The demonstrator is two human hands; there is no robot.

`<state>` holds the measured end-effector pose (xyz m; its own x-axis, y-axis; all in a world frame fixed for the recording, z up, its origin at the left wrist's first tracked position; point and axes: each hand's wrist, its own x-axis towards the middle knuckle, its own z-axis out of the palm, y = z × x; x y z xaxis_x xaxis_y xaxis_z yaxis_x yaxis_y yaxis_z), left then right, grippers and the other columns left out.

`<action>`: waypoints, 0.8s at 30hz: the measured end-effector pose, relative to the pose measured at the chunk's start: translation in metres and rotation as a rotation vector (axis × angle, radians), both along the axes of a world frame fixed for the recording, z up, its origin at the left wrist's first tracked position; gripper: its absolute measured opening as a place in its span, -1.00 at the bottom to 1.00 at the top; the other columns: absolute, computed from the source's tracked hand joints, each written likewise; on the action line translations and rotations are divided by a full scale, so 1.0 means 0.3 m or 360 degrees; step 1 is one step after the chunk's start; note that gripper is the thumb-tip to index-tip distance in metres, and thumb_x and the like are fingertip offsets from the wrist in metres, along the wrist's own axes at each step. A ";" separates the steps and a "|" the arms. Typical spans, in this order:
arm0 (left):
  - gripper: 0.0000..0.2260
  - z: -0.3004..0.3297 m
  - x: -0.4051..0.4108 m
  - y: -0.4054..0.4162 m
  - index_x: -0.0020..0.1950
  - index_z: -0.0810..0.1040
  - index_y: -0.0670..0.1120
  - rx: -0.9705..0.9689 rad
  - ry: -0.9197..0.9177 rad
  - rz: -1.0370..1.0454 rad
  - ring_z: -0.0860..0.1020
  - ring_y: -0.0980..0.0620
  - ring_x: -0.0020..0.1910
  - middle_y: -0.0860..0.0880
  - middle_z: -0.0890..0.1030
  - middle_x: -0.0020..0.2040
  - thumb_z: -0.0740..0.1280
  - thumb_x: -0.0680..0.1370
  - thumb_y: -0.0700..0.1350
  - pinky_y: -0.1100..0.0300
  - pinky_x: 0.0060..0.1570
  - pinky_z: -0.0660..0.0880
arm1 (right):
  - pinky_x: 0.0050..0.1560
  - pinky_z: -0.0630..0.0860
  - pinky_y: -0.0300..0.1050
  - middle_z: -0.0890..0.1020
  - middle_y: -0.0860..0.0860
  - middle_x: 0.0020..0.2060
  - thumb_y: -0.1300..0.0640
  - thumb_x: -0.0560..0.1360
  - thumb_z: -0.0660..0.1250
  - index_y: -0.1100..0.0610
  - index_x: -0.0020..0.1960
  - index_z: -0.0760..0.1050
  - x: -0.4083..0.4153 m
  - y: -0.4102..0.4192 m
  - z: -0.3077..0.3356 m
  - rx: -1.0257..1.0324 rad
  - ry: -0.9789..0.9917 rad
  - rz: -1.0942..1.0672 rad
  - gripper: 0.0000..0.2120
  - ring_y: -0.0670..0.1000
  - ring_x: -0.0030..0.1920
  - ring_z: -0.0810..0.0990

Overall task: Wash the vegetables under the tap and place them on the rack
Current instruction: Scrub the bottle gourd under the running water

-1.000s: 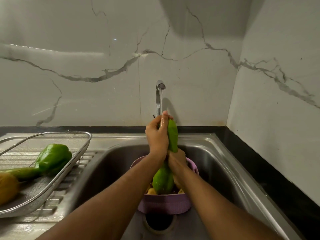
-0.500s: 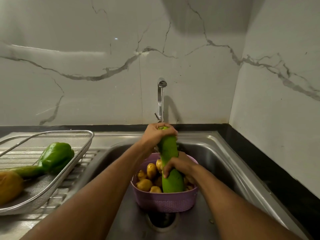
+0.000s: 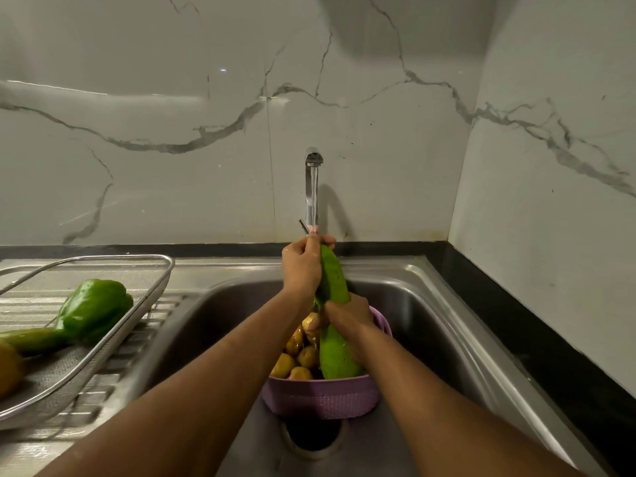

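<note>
Both hands (image 3: 339, 316) grip green gourd (image 3: 333, 284) under tap (image 3: 313, 160).

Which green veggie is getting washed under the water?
The long green gourd, held upright by both hands under the tap. The green pepper and the other long green one lie on the rack.

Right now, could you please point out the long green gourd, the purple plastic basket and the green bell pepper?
long green gourd (image 3: 333, 280): head view, upper body between the hands.
purple plastic basket (image 3: 320, 397): head view, front wall.
green bell pepper (image 3: 94, 309): head view, glossy side.
</note>
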<state>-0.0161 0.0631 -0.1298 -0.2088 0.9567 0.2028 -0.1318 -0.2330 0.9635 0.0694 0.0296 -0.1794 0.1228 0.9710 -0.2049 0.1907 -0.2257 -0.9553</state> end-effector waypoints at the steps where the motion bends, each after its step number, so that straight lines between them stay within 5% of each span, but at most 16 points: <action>1: -0.67 -0.003 -0.003 0.001 -0.03 0.67 -0.02 0.0029 0.0012 -0.0048 0.67 -0.05 0.02 -0.03 0.72 -0.02 0.20 0.71 0.10 0.08 -0.02 0.65 | 0.10 0.66 0.20 0.74 0.08 -0.13 0.15 0.07 0.43 0.04 -0.04 0.67 0.007 -0.001 0.004 0.0001 0.0001 0.0008 -0.56 0.17 -0.04 0.68; 7: -0.69 -0.013 -0.085 -0.004 0.37 0.56 -0.16 -0.0095 -0.0216 -0.0525 0.63 -0.14 0.26 -0.12 0.69 0.22 0.15 0.72 -0.10 -0.10 0.28 0.56 | 0.14 0.64 0.22 0.74 0.09 -0.08 0.14 0.02 0.54 0.06 0.00 0.67 0.027 -0.013 0.013 -0.0058 0.0006 0.0105 -0.47 0.19 0.00 0.69; 15: -0.74 0.012 -0.075 -0.004 0.17 0.69 -0.14 -0.0231 -0.0318 -0.0345 0.63 -0.15 0.12 -0.15 0.72 0.09 0.22 0.69 -0.13 -0.07 0.12 0.62 | 0.12 0.65 0.23 0.74 0.07 -0.11 0.12 0.07 0.53 0.04 -0.07 0.68 0.014 -0.005 0.003 0.0022 -0.0137 0.0143 -0.59 0.18 -0.02 0.70; 22: -0.75 -0.003 -0.077 -0.032 0.17 0.64 -0.02 -0.0144 -0.0218 -0.0383 0.60 -0.15 0.27 -0.08 0.69 0.23 0.17 0.73 -0.02 -0.11 0.23 0.58 | 0.13 0.65 0.21 0.75 0.09 -0.08 0.08 0.08 0.49 0.00 -0.09 0.68 0.024 0.020 -0.003 -0.0027 -0.0119 0.0118 -0.62 0.18 -0.01 0.71; 24: -0.69 -0.016 -0.082 -0.036 0.31 0.60 -0.09 -0.0153 -0.0284 -0.0385 0.59 -0.16 0.29 -0.09 0.69 0.23 0.13 0.74 -0.03 -0.04 0.18 0.59 | 0.14 0.65 0.21 0.75 0.10 -0.08 0.07 0.07 0.50 0.01 -0.07 0.68 0.021 0.016 -0.001 -0.0037 -0.0127 0.0142 -0.59 0.18 -0.01 0.71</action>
